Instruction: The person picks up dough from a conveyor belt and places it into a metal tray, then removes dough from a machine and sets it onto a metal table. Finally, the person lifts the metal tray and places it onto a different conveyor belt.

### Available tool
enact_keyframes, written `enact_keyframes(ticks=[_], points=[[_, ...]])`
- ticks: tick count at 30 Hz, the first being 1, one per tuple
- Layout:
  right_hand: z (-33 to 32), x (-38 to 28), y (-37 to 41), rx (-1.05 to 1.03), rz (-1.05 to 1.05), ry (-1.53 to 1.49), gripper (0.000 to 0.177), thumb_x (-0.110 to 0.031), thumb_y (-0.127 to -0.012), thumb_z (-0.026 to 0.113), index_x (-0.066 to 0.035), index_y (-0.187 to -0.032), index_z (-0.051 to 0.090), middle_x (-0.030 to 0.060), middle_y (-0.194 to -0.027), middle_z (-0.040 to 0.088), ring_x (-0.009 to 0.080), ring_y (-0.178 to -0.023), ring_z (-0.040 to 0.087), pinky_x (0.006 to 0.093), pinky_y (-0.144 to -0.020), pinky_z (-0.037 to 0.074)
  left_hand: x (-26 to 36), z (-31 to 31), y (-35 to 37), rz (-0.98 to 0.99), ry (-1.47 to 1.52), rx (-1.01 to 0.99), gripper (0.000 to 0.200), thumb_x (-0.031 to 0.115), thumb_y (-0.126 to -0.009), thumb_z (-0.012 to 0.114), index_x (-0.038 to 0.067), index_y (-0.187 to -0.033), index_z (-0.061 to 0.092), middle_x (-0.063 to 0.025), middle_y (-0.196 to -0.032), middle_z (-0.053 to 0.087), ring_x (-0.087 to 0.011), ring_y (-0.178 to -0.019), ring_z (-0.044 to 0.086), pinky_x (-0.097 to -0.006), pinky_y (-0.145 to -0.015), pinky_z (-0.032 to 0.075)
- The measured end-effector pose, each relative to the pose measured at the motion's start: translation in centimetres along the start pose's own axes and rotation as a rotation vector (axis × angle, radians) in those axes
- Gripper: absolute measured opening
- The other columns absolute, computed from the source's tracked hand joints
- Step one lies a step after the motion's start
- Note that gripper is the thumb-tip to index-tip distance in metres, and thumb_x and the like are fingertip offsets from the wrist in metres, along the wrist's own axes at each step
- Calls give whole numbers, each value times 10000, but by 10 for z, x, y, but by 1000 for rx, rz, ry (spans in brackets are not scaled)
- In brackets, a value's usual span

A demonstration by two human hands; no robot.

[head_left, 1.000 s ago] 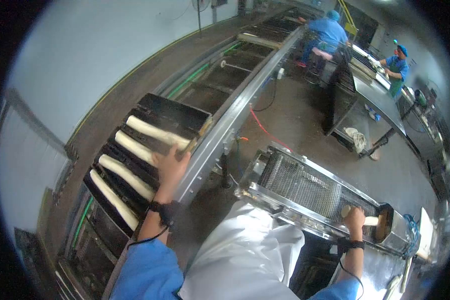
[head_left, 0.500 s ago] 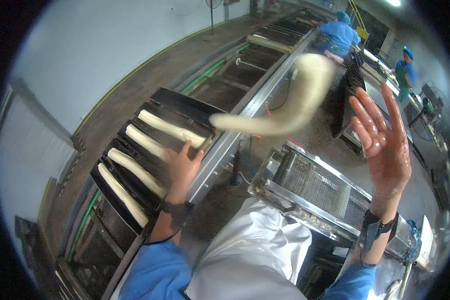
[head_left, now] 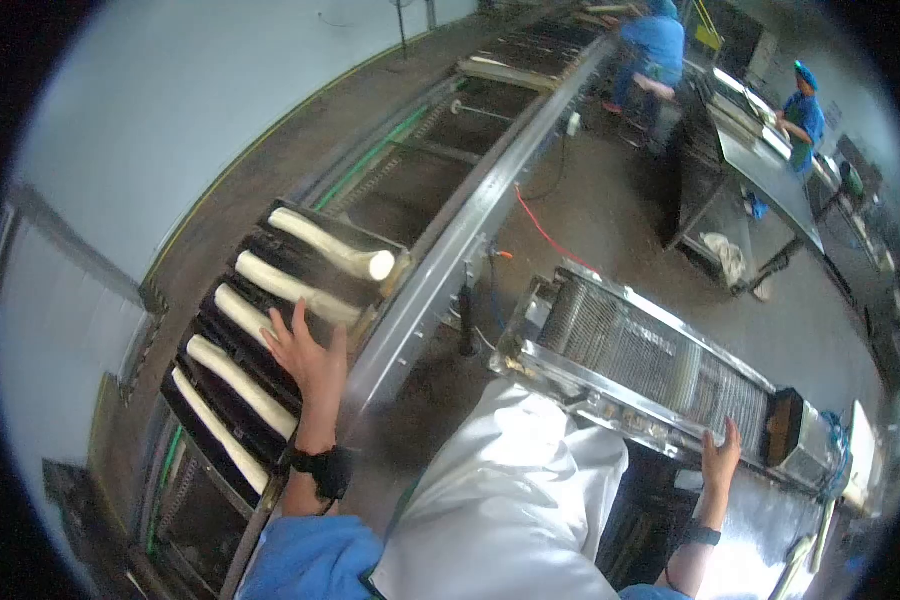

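Note:
My left hand (head_left: 310, 355) is open, fingers spread, over the near ends of long pale dough strips lying in black trays. The farthest dough strip (head_left: 320, 240) has its thick round end at the tray's right edge, beyond my fingers. Just past my fingertips is another dough strip (head_left: 280, 280). Closer to me, a thinner dough strip (head_left: 220, 430) fills the nearest slot of the black tray (head_left: 208, 455). On the right, my right hand (head_left: 720, 460) is open and empty, fingers pointing up, beside the near rail of a mesh conveyor (head_left: 650, 350).
A metal rail (head_left: 450, 270) runs along the right of the tray line (head_left: 410, 185). Two people in blue work farther back, one person (head_left: 654, 50) by the line and another person (head_left: 802, 115) at a metal table (head_left: 770, 185). A red cord (head_left: 550, 235) trails across the floor.
The dough strip that was in mid-air now lies in the farthest tray slot. My right hand has dropped from the upper right to beside the mesh conveyor. My left hand has shifted left.

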State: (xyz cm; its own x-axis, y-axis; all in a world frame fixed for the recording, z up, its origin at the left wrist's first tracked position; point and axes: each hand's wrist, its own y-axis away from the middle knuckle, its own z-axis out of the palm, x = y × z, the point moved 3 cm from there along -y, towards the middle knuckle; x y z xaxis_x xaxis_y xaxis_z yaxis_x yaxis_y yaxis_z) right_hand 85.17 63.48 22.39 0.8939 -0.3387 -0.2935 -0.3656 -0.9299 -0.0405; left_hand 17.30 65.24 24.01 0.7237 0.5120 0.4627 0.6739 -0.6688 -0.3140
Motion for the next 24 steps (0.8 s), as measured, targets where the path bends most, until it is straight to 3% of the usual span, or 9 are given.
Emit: enact_keyframes(ticks=[3, 5, 11, 14, 17, 18, 19, 21, 24], points=[[3, 87, 61, 55, 150, 303, 621, -266, -910, 602, -28, -1434, 369, 245, -1458, 369, 387, -1380, 310, 490, -1108, 282, 36, 2, -18, 146, 525, -113, 485, 112, -845, 669, 44, -1303, 525, -185, -1417, 428, -318, -1362, 344, -419, -1135, 237], [1, 122, 103, 33, 612, 439, 728, -396, -907, 569, -52, -1479, 277, 230, -1516, 271, 370, -1419, 226, 528, -1117, 247, 59, 22, -35, -31, 899, -284, 445, 68, -866, 644, 7, -1291, 528, -155, -1370, 486, -235, -1320, 408, -351, -1117, 266], [-9, 116, 156, 68, 621, 511, 845, -389, -855, 619, -30, -1495, 199, 235, -1535, 218, 362, -1432, 194, 542, -1121, 233, 61, 69, -69, -249, 953, -375, 422, 116, -879, 654, -12, -1269, 551, -150, -1216, 582, -219, -1057, 555, -318, -956, 418], [-18, 107, 148, 87, 575, 476, 851, -261, -816, 686, -14, -1482, 217, 236, -1531, 223, 365, -1426, 213, 568, -1114, 250, 44, 53, -69, -305, 1153, -355, 442, -62, -825, 500, -42, -1264, 540, -156, -1265, 551, -237, -1140, 536, -336, -986, 420], [-17, 106, 147, 94, 598, 404, 880, -267, -796, 701, -10, -1481, 211, 232, -1539, 204, 362, -1437, 181, 555, -1136, 209, -15, 70, -70, -167, 914, -194, 526, -147, -774, 452, 1, -1273, 531, -129, -1299, 529, -239, -1192, 502, -357, -1032, 401], [-17, 106, 149, 121, 640, 393, 880, -267, -796, 701, -10, -1481, 211, 232, -1539, 204, 362, -1437, 181, 555, -1136, 209, -29, 76, -68, -92, 910, -289, 530, -145, -765, 467, 31, -1260, 542, -146, -1313, 512, -271, -1241, 467, -372, -1063, 365], [-18, 101, 147, 109, 630, 383, 896, -273, -784, 709, -7, -1480, 211, 231, -1542, 197, 362, -1441, 168, 548, -1143, 194, -18, 61, -57, 183, 376, -123, 554, -143, -735, 506, 49, -1253, 547, -203, -1352, 467, -334, -1273, 433, -397, -1090, 320], [-18, 101, 146, 109, 632, 370, 911, -279, -773, 717, -4, -1478, 211, 231, -1544, 190, 363, -1444, 155, 542, -1150, 179, -28, 60, -57, 155, 236, -129, 606, -135, -688, 558, 79, -1254, 554, -267, -1391, 408, -406, -1341, 331, -459, -1118, 257], [-17, 100, 141, 99, 619, 378, 963, -289, -733, 751, 11, -1471, 212, 241, -1543, 188, 364, -1444, 155, 537, -1154, 171, -1, 46, -38, 135, 121, -45, 605, -127, -688, 578, 90, -1252, 557, -245, -1412, 402, -404, -1377, 284, -490, -1119, 244]])
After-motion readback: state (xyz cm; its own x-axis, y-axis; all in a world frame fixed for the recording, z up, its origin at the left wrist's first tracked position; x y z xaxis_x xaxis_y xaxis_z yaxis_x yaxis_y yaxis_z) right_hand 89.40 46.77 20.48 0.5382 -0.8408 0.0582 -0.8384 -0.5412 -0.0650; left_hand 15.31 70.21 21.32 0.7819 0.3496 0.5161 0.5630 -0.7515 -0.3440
